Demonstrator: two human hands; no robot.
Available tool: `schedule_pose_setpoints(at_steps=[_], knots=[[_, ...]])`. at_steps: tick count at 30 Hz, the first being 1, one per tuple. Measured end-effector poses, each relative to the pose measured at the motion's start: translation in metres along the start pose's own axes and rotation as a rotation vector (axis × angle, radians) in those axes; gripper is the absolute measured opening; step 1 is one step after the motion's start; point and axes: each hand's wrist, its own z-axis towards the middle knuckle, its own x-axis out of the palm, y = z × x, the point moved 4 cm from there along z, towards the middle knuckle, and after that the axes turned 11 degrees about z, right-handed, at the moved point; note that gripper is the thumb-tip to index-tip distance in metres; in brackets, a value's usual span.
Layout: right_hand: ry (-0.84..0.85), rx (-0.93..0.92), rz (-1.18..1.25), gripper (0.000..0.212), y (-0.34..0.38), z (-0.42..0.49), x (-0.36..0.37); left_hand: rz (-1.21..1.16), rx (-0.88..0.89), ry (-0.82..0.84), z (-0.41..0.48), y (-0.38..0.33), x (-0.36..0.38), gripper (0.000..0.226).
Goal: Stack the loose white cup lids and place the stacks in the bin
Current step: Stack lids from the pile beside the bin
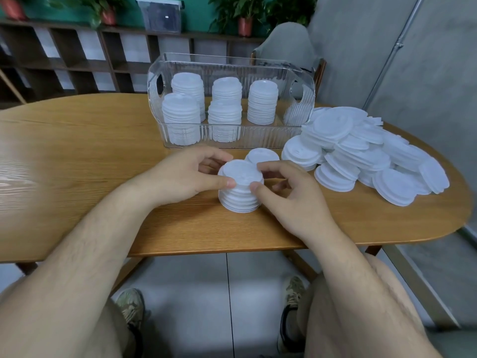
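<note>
A short stack of white cup lids stands on the wooden table near its front edge. My left hand grips the stack's top from the left, thumb on its front rim. My right hand pinches the same stack from the right with thumb and fingers. A single lid lies just behind the stack. A clear ribbed bin stands further back and holds several lid stacks. A big heap of loose lids covers the table's right side.
A grey chair stands behind the bin. Wooden shelving with potted plants on top runs along the back wall. A metal pole leans at the right. My legs and shoes show under the table edge.
</note>
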Motion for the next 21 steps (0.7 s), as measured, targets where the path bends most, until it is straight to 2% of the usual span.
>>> schedule_pose_setpoints(at_steps=[15,19,21], knots=[[0.111,0.049,-0.081,0.029,-0.005,0.001,-0.003,0.066,-0.025,0.112,0.004,0.005,0.007,0.046],[-0.031,0.098,-0.052,0.031,-0.006,0.006,-0.009,0.018,-0.077,0.036,0.011,0.0,0.008,0.053],[-0.106,0.126,-0.098,0.036,-0.009,0.01,-0.012,0.014,-0.101,-0.016,0.018,-0.005,0.01,0.036]])
